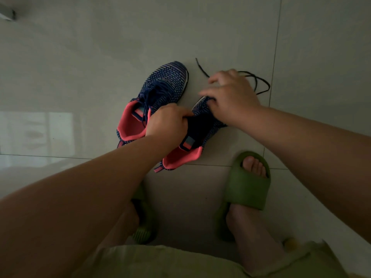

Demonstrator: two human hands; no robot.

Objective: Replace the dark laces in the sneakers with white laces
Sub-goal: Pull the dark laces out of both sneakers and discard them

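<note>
sneakers (160, 93) side by side, hands (168, 121) gripping

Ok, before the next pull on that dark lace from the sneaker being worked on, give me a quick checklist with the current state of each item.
1. Right sneaker steadied: ok, left hand grips its tongue edge.
2. Right hand at the toe-end eyelets: ok, though its grip on the lace is hidden: cannot tell.
3. Dark lace mostly out: ok, loose loops lie on the floor beyond the hand.
4. Lace fully free of the eyelets: cannot tell.
5. Left sneaker unlaced: not ok, still laced.
6. White laces at hand: not ok, none in view.
</note>
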